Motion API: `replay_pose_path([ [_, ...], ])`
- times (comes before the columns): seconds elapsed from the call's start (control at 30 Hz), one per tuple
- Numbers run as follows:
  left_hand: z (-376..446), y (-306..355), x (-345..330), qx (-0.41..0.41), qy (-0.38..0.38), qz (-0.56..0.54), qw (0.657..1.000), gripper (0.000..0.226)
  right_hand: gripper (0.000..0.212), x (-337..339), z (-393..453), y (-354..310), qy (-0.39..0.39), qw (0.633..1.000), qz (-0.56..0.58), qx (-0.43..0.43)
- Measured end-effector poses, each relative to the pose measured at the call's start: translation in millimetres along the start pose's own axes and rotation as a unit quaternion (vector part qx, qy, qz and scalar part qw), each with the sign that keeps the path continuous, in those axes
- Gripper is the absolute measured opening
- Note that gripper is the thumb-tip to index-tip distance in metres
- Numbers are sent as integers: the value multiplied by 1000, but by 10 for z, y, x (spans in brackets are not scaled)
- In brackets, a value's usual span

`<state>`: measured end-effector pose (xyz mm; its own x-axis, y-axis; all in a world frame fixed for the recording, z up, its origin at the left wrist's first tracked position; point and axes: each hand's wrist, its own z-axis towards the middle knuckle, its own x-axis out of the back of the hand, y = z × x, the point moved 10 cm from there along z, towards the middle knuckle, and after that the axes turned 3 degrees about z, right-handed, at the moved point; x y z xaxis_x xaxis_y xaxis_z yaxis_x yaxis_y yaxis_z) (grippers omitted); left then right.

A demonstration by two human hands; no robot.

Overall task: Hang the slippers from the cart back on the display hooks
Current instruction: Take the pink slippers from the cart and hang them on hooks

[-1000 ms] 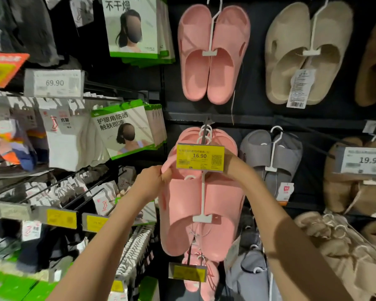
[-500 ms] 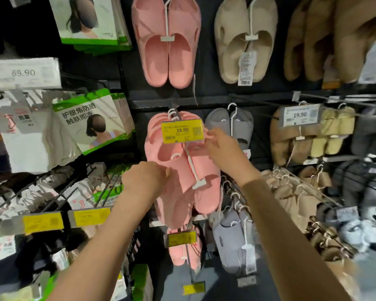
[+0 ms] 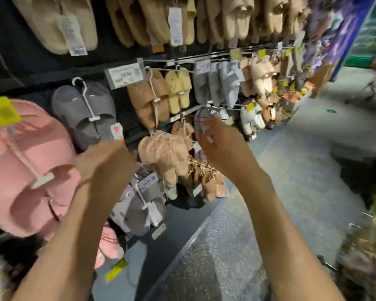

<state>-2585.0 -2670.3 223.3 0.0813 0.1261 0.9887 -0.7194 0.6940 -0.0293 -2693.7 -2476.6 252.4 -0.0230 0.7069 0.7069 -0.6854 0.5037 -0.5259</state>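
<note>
My left hand (image 3: 105, 161): raised, fingers loosely curled, holding nothing. My right hand (image 3: 223, 146): raised, fingers relaxed, empty as far as blur allows. Pink slippers (image 3: 30, 170): hung on display hook at far left, just beside left hand, long axis roughly vertical, tilted. Cart (image 3: 360, 246): low right, blurred, nearer right hand; I judge next pair lies there.

We stand in a shop aisle. From nine to one o'clock a dark display wall carries slippers on white hangers: pink slippers (image 3: 28, 168), grey slippers (image 3: 85, 111), tan slippers (image 3: 148, 101). A white price label (image 3: 124, 75) and yellow price tags (image 3: 0, 112) hang from the hooks.
</note>
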Motion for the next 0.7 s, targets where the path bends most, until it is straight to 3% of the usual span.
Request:
replay_pose_path([
  [0.2, -392, 2467, 318, -248, 29, -92, 964, 43, 34, 1392, -588, 1303, 148, 970, -130, -144],
  [0.33, -896, 3856, 495, -395, 115, -217, 885, 40, 34, 2187, -1160, 2153, 221, 920, -208, -249],
  [0.47, -1289, 4965, 365, -471, 68, -280, 834, 37, 24, 2754, -1673, 2716, 324, 857, -251, -313],
  [0.6, -1659, 5752, 393, -547, 72, -358, 753, 30, 24, 3139, -2127, 3136, 369, 791, -293, -390],
  [0.7, -1858, 6302, 410, -584, 45, -374, 719, 28, 23, 3397, -2358, 3397, 395, 750, -318, -425],
])
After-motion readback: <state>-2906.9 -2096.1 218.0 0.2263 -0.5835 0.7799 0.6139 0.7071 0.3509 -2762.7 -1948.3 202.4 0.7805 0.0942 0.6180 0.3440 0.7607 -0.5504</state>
